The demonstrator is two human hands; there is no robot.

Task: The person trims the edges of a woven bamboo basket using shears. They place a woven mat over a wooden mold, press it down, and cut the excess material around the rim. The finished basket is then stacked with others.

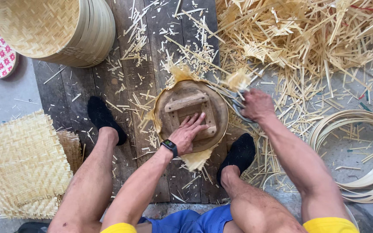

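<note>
Left grip (187, 133) lies flat and open, fingers spread, pressing on a round wooden form (191, 113) with cross battens at the middle of the dark plank floor (65, 90). Woven bamboo matting (195, 160) pokes out from under the form at 6 and 12 o'clock. Right grip (257, 105), at 3 o'clock from the form, is closed around the handles of shears (235, 100) at the form's edge. Bamboo offcuts (307, 39) pile up at 1 o'clock, stacked woven baskets (55, 30) at 10, flat woven mats (22, 164) at 8, bamboo hoops (361, 155) at 4.
</note>
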